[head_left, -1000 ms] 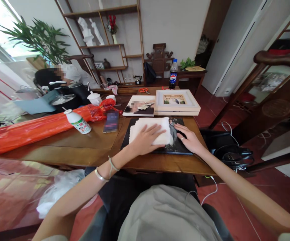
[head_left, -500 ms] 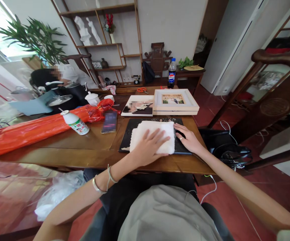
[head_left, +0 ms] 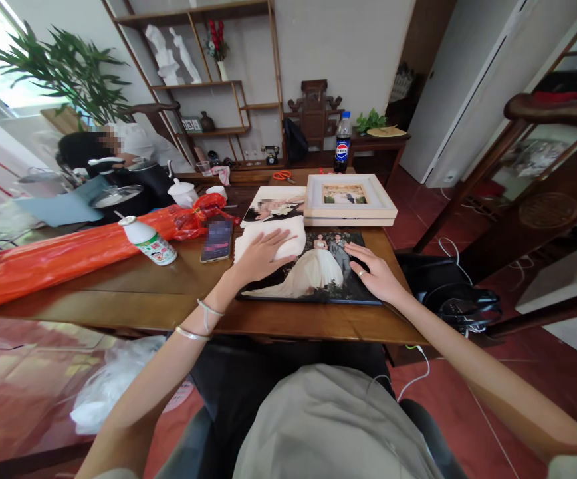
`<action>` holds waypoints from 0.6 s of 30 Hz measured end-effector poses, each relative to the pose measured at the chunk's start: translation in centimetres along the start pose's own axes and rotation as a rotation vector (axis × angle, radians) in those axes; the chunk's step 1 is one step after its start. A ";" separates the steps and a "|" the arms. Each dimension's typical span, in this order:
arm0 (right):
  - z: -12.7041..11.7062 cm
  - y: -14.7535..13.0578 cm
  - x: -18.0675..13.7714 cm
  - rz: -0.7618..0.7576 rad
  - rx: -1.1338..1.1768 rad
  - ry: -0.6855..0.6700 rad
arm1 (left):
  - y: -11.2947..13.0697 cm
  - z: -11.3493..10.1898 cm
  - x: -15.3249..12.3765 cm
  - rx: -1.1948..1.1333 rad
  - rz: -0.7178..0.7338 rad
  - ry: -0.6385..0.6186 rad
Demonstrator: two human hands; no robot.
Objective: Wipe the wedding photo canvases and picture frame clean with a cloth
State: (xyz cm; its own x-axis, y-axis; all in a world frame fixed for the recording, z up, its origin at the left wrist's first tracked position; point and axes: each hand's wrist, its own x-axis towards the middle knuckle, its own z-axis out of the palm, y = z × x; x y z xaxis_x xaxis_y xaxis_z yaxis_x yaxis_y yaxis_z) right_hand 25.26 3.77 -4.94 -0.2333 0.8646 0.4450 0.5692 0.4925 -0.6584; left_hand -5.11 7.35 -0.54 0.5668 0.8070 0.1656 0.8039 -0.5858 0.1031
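Both hands work at the near edge of a brown wooden tabletop (head_left: pixel 179 293) in a room with red tiled floor: the left hand (head_left: pixel 257 258) presses flat, fingers spread, on a folded white cloth (head_left: pixel 274 238) at the far left corner of a glossy wedding photo panel (head_left: pixel 313 274), while the right hand (head_left: pixel 375 274) rests open on its right edge. Beyond lies a pale square frame (head_left: pixel 350 198); leftward, a long orange plastic bag (head_left: pixel 69 256), a phone (head_left: pixel 217 241) and a small white bottle (head_left: pixel 147 241).

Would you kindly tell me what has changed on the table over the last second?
The left hand slid the white cloth across the photo print to its far left corner, uncovering the couple pictured. The right hand stayed flat on the print's right edge; nothing else moved.
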 end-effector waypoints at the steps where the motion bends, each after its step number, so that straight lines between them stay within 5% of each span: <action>1: 0.0 0.0 0.0 0.000 0.001 -0.001 | -0.2 -0.1 -0.5 0.004 -0.012 0.002; 5: 0.0 -0.1 0.0 0.009 -0.014 -0.013 | 1.2 -0.3 -2.5 0.032 -0.044 0.018; 13: 0.0 -0.2 0.1 -0.001 -0.028 -0.008 | 9.6 0.3 -6.2 0.018 0.169 0.005; 18: -0.1 -0.2 0.1 0.011 -0.039 -0.009 | 10.0 0.3 -5.0 -0.034 0.200 0.004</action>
State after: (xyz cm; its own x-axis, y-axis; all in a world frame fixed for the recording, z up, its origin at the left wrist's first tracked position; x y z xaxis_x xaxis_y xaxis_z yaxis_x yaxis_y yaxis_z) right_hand 25.19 3.74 -4.68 -0.2343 0.8709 0.4320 0.6022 0.4789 -0.6387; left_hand 0.09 -2.54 -0.63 0.7135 0.6744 0.1902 0.6691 -0.7363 0.1007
